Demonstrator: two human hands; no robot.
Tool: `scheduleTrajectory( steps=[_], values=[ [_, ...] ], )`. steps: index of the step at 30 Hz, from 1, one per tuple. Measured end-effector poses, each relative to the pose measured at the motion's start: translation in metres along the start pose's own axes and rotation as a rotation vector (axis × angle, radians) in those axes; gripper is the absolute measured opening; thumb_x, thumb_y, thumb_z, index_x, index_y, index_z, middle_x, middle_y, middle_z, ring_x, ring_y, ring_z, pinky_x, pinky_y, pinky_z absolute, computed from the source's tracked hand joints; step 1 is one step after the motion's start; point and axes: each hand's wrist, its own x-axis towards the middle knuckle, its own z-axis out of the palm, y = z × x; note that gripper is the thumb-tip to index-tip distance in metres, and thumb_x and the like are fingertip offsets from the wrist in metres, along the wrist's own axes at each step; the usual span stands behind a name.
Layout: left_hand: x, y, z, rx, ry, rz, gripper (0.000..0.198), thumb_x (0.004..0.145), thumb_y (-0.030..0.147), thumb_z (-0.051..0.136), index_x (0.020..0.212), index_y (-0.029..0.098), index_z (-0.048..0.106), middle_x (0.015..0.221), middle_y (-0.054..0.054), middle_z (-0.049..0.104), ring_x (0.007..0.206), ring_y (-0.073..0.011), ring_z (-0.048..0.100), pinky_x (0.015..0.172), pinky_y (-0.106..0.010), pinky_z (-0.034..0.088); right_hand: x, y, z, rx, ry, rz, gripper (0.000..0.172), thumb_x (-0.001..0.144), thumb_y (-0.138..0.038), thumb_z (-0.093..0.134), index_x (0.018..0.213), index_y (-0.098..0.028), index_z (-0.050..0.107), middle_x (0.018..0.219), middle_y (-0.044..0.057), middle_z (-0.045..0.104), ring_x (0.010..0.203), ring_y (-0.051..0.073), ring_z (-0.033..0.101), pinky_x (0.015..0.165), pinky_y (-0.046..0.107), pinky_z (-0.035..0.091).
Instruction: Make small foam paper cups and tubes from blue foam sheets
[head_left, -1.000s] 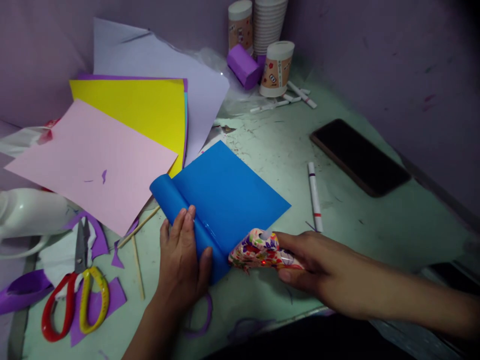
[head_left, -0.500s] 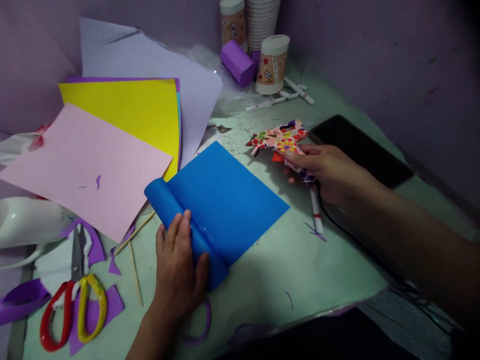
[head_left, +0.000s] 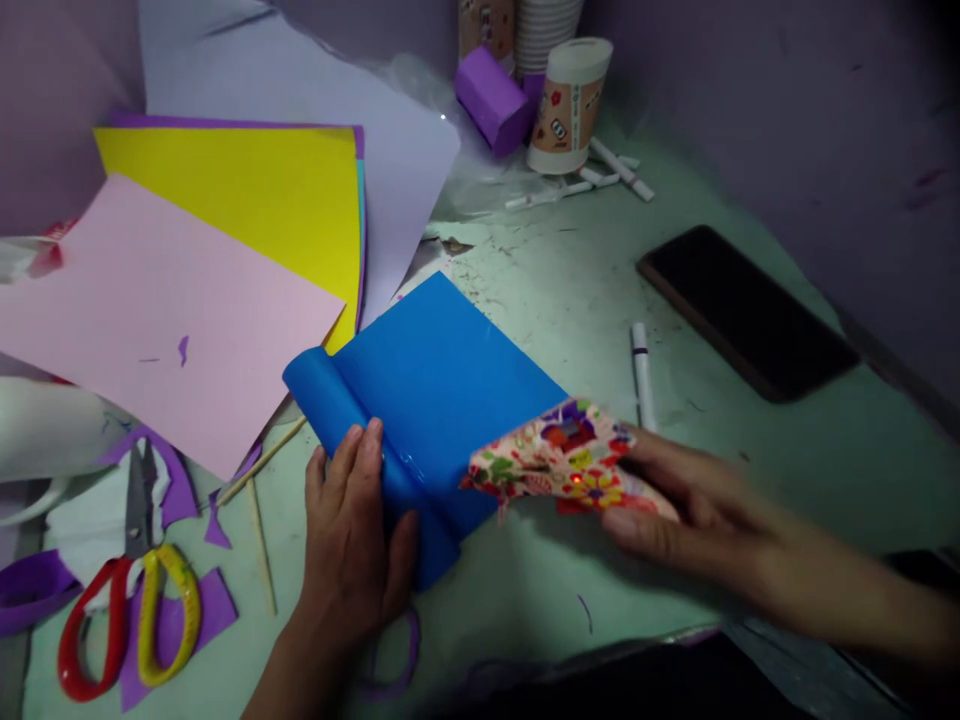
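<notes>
A sheet of blue paper (head_left: 450,370) lies on the table with its lower left side rolled into a tube. My left hand (head_left: 352,520) is laid over this roll, fingers together on top and thumb at the near end, holding it down. A shiny clear streak of glue shows along the crease beside the fingers. My right hand (head_left: 690,510) grips a flower-patterned glue gun (head_left: 555,460), on which a small red light glows. Its nozzle points left, over the right part of the blue sheet; whether it touches the paper I cannot tell.
Scissors (head_left: 139,550) and purple scraps (head_left: 217,600) lie at left, below pink paper (head_left: 187,300) and yellow paper (head_left: 247,180). Paper cups (head_left: 570,110), a purple tube (head_left: 491,100) and white sticks (head_left: 626,170) are at the back. A phone (head_left: 750,310) and a white marker-like stick (head_left: 642,370) lie right.
My right hand has brought the glue gun from beside the phone down toward me, over the blue sheet's right edge. My left hand stays on the roll. The view has shifted slightly.
</notes>
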Motion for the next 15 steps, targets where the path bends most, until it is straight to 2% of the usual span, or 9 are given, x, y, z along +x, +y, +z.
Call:
scheduleTrajectory(
  steps=[2, 6, 10, 15],
  values=[
    [-0.001, 0.001, -0.001, -0.004, -0.003, -0.001, 0.071, 0.087, 0.019, 0.048, 0.148, 0.007, 0.014, 0.143, -0.024, 0.040, 0.139, -0.0315, 0.027, 0.113, -0.054, 0.017, -0.006, 0.008, 0.009, -0.034, -0.054, 0.048, 0.052, 0.085, -0.050, 0.055, 0.130, -0.023, 0.053, 0.104, 0.009, 0.069, 0.090, 0.025, 0.067, 0.077, 0.037, 0.057],
    [-0.002, 0.000, -0.001, -0.007, -0.002, 0.011, 0.070, 0.087, 0.020, 0.047, 0.148, 0.007, 0.013, 0.144, -0.023, 0.038, 0.140, -0.0307, 0.025, 0.114, -0.053, 0.017, -0.011, 0.022, 0.022, -0.135, -0.058, 0.065, 0.054, 0.088, -0.050, 0.051, 0.135, -0.022, 0.049, 0.120, 0.011, 0.064, 0.102, 0.028, 0.064, 0.090, 0.043, 0.053],
    [-0.002, 0.000, -0.002, 0.003, -0.014, 0.010, 0.069, 0.088, 0.020, 0.045, 0.147, 0.005, 0.014, 0.143, -0.024, 0.037, 0.139, -0.0300, 0.024, 0.114, -0.052, 0.016, -0.017, 0.037, 0.027, -0.248, -0.023, 0.077, 0.057, 0.088, -0.052, 0.049, 0.135, -0.020, 0.050, 0.125, 0.013, 0.062, 0.107, 0.030, 0.062, 0.092, 0.045, 0.052],
    [-0.002, 0.001, -0.001, 0.014, -0.025, 0.014, 0.069, 0.088, 0.021, 0.045, 0.147, 0.004, 0.013, 0.144, -0.024, 0.037, 0.139, -0.0314, 0.024, 0.113, -0.054, 0.015, -0.022, 0.049, 0.023, -0.321, 0.043, 0.154, 0.064, 0.082, -0.054, 0.058, 0.136, -0.020, 0.050, 0.131, 0.014, 0.059, 0.117, 0.035, 0.056, 0.097, 0.050, 0.049]
  ],
)
